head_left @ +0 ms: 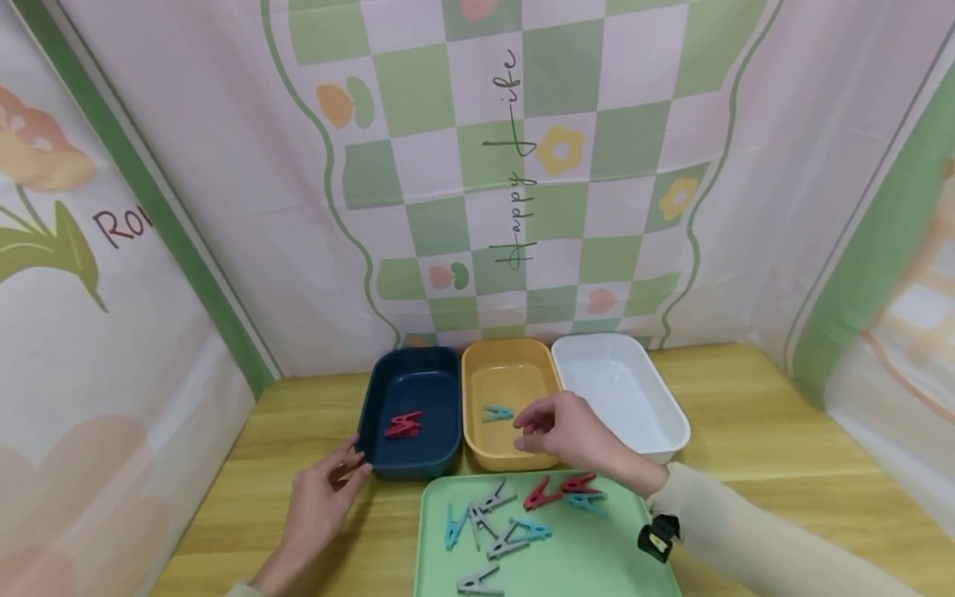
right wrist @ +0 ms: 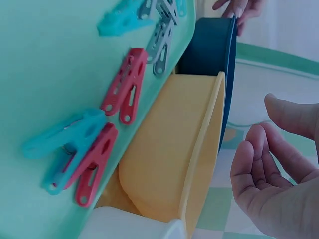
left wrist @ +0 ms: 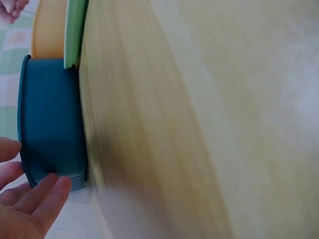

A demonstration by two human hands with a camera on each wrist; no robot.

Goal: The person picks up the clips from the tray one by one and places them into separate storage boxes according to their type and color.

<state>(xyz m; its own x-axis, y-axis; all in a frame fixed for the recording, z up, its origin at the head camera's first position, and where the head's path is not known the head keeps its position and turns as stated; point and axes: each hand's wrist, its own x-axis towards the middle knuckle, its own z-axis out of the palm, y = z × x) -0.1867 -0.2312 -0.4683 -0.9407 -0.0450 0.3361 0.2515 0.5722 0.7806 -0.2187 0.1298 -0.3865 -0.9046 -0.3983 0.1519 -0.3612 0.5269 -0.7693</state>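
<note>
A person's left hand (head_left: 319, 497) touched the near left corner of a dark blue bin (head_left: 421, 388) on a wooden table (head_left: 261, 448), fingers loosely bent, thumb apart, grasping nothing but resting against the wall. Inside, red clothespins (head_left: 404, 427) lay overlapped, their long axes running crosswise and slanting slightly away to the right.

On the green tray (head_left: 589, 555) in front, the leftmost light blue clothespin (head_left: 451, 535) ran front to back, its handles spread away from the person. Near it, gray clothespins (head_left: 468, 582) pointed several ways, the nearest lying crosswise with its biting end to the left.

In the yellow bin (head_left: 511, 381), a small light blue clothespin (head_left: 498, 414) lay flat, long axis left to right; which end bit could not be told. The right hand (head_left: 565, 427) hovered just beside it in the head view, fingers curved, thumb parted from the fingertips, gripping nothing.

Toward the tray's right, a red clothespin (head_left: 539, 497) slanted, handles to the far right; past it, another red one and a blue one touched, handles rightward. All looked slim and glossy, with holes through the handles. A white bin (head_left: 619, 390) stood at far right.
</note>
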